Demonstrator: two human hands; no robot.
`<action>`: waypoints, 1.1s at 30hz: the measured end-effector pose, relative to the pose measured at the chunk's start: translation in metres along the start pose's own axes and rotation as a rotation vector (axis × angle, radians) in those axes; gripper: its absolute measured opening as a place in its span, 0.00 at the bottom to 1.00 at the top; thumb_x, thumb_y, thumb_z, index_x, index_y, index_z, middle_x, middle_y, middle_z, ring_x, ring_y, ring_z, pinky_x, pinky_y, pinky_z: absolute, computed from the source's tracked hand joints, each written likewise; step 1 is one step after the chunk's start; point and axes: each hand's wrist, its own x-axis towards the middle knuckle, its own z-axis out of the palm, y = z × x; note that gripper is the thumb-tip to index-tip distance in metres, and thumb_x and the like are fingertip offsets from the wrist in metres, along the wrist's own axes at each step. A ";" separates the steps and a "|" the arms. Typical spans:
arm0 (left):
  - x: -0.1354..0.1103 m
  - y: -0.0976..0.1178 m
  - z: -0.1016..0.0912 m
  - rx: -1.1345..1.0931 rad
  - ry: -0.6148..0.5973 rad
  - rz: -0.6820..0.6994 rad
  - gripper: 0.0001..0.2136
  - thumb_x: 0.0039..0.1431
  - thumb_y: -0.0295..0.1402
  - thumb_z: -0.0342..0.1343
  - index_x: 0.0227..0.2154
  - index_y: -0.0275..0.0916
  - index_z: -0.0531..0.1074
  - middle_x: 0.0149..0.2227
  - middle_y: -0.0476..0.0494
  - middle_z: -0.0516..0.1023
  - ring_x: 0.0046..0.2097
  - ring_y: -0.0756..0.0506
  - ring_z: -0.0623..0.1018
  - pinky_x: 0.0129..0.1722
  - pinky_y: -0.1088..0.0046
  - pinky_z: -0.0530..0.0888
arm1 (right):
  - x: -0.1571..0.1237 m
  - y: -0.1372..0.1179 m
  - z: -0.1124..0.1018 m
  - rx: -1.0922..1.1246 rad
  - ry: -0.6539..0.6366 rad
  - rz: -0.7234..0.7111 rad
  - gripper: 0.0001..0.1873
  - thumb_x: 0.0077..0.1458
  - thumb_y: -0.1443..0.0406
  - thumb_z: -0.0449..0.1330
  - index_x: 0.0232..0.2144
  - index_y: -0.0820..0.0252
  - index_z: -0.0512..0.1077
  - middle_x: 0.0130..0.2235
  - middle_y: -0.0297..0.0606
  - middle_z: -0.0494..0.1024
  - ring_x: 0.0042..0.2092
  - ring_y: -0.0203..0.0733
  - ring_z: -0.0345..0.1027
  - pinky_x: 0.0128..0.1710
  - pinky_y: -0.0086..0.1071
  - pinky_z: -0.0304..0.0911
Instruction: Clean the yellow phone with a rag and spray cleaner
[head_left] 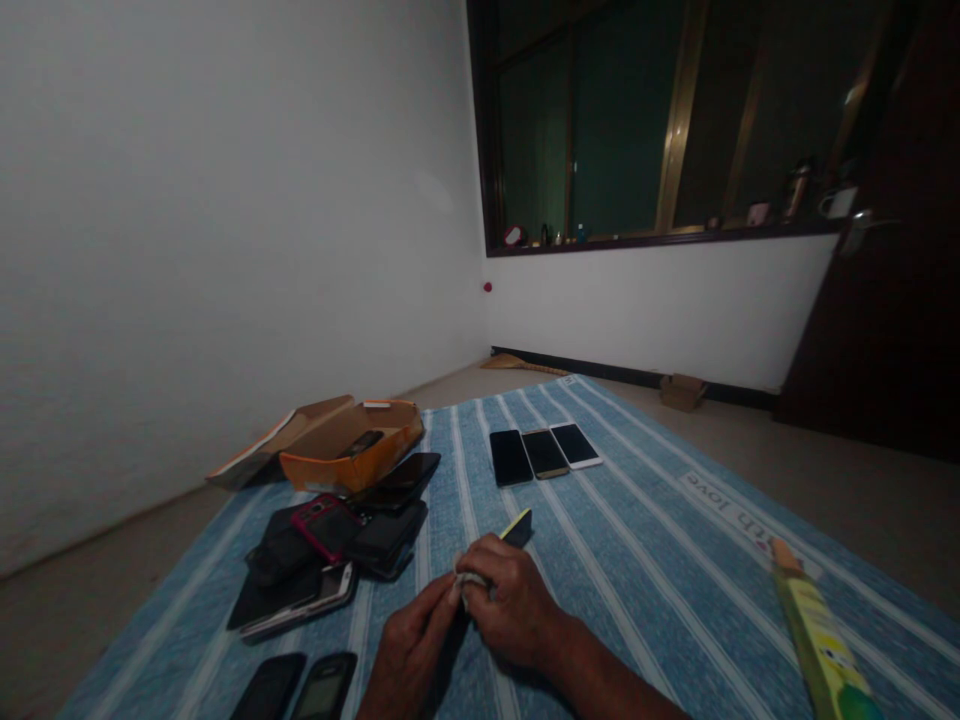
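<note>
Both hands meet at the near middle of the bed-like surface. My right hand is closed around a crumpled pale cloth. Beyond its knuckles juts the end of a dark phone with a yellow-green edge, tilted up; the rest of it is hidden by the hands. My left hand is closed, fingertips against the cloth, apparently gripping the phone's near end. To the left lies a pile of old mobile phones, among them a pink-framed phone. Two keypad phones, a dark one and one with a grey screen, lie closer to me.
Three phones lie in a row farther back: black, gold and white. An open orange box holds a dark phone. At right lies a yellow-green packet. Blue striped fabric covers the surface.
</note>
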 end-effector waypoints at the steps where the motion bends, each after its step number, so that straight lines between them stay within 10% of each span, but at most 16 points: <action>1: 0.000 0.000 0.000 0.002 -0.003 -0.001 0.21 0.55 0.53 0.58 0.38 0.40 0.84 0.38 0.41 0.87 0.41 0.38 0.84 0.43 0.69 0.80 | 0.000 0.000 0.000 0.002 0.005 0.001 0.12 0.49 0.76 0.53 0.32 0.58 0.72 0.34 0.36 0.74 0.38 0.39 0.70 0.40 0.29 0.64; 23: 0.001 -0.008 -0.001 0.036 -0.032 0.010 0.23 0.56 0.54 0.56 0.39 0.40 0.83 0.40 0.41 0.86 0.42 0.38 0.84 0.44 0.73 0.79 | -0.001 0.003 0.001 -0.170 -0.071 0.000 0.12 0.48 0.77 0.53 0.31 0.58 0.71 0.34 0.37 0.73 0.36 0.40 0.70 0.37 0.28 0.63; 33: 0.000 -0.009 -0.002 0.074 -0.045 0.039 0.21 0.59 0.52 0.55 0.38 0.41 0.83 0.39 0.42 0.87 0.41 0.40 0.85 0.39 0.75 0.80 | 0.009 0.038 -0.036 -0.453 0.046 0.164 0.15 0.44 0.78 0.52 0.31 0.58 0.72 0.35 0.39 0.74 0.37 0.42 0.70 0.37 0.30 0.62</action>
